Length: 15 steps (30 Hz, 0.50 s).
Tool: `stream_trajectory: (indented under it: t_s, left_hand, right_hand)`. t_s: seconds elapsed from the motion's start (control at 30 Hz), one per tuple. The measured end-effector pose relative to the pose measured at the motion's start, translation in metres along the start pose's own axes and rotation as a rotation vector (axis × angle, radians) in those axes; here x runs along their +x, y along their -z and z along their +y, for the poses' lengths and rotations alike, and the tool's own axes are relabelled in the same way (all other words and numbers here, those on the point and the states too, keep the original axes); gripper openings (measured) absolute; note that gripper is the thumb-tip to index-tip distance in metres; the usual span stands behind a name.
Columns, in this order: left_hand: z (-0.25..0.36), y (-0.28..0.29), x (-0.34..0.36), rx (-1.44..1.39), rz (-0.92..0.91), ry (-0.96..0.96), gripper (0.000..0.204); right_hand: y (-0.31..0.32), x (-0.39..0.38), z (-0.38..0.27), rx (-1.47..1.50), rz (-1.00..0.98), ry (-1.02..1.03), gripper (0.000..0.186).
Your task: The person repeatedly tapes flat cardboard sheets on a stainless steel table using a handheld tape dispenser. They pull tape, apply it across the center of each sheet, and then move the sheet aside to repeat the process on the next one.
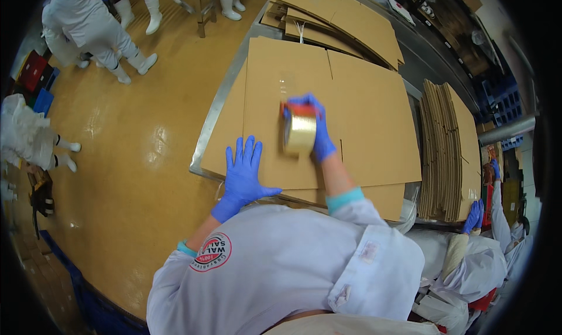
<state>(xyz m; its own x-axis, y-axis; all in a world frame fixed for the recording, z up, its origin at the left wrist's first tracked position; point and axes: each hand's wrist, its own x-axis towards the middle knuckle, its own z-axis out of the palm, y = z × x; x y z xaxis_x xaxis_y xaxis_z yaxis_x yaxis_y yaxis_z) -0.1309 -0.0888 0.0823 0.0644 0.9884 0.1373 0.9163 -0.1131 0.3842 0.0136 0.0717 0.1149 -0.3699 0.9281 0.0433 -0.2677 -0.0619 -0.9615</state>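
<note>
A flat brown cardboard box (369, 124) lies in front of me on top of other flattened cardboard. My left hand (243, 174), in a blue glove, presses on its near left edge with the fingers spread. In my blue-gloved right hand (322, 133) is a tape dispenser (302, 109) with a red part and a wide roll of clear, yellowish tape. The dispenser is over the left middle of the box, just below a shiny strip (283, 86) on the cardboard. Whether tape runs between them, I cannot tell.
More flattened boxes (345, 10) lie farther back on the metal table (202, 153). A stack of folded cardboard (442, 153) stands at the right, beside co-workers' gloved hands (474, 215). Other people in white boots stand on the yellow floor (140, 124) to the left.
</note>
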Motion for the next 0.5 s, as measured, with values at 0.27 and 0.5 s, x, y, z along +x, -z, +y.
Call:
stream_trajectory:
  t_s: [0.27, 0.5]
  left_hand:
    - [0.002, 0.003, 0.006, 0.007, -0.007, -0.011, 0.112]
    - [-0.013, -0.004, 0.004, -0.098, -0.019, -0.002, 0.117]
  right_hand:
    - [0.004, -0.043, -0.018, -0.042, -0.075, -0.130, 0.015]
    - [0.015, -0.020, -0.030, 0.209, -0.231, -0.521, 0.031]
